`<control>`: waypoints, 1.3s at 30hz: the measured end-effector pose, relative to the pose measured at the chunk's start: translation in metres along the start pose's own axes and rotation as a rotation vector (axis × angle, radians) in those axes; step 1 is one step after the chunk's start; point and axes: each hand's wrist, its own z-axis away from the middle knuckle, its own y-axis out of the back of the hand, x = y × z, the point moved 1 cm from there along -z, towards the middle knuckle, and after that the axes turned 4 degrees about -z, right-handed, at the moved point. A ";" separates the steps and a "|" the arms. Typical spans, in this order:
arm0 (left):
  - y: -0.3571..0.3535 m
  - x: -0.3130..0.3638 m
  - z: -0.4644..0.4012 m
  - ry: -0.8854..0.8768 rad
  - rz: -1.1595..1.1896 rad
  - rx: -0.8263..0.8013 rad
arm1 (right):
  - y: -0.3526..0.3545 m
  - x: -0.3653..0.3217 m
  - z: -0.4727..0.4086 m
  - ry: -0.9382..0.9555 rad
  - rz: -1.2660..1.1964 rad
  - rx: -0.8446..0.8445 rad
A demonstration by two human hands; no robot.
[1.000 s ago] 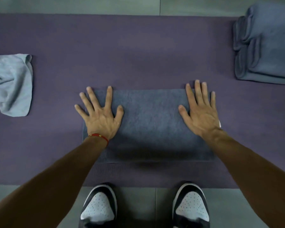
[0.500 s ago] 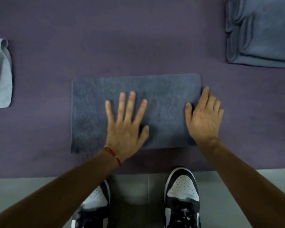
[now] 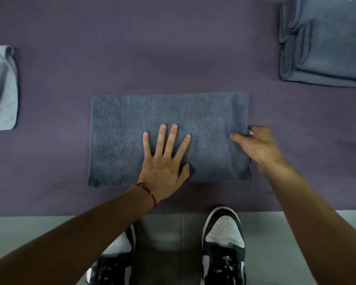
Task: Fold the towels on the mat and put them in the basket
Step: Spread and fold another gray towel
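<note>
A dark grey-blue towel (image 3: pixel 132 124), folded into a flat rectangle, lies in the middle of the purple mat (image 3: pixel 152 48). My left hand (image 3: pixel 164 161) presses flat on the towel's near centre, fingers spread and straight. My right hand (image 3: pixel 257 145) grips the towel's right edge, thumb on top and fingers curled under the edge. No basket is in view.
A stack of folded grey-blue towels (image 3: pixel 329 44) sits at the mat's far right. A crumpled light blue towel (image 3: pixel 1 87) lies at the left edge. My two sneakers (image 3: pixel 224 243) stand on the grey floor just before the mat's near edge.
My left hand slid from the towel's left end to its centre. My right hand went from lying flat on the right end to gripping the right edge.
</note>
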 end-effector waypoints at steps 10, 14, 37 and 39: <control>0.081 -0.020 0.003 0.459 1.448 0.035 | -0.040 -0.087 0.064 0.322 -0.072 -0.386; 0.090 -0.064 0.018 0.670 1.769 0.074 | -0.101 -0.119 0.087 0.511 0.066 -0.408; 0.014 -0.133 0.056 0.810 0.713 0.320 | -0.174 -0.132 0.023 1.144 0.869 -0.050; 0.011 -0.129 0.063 0.816 0.705 0.343 | -0.174 -0.137 0.015 1.114 0.836 -0.009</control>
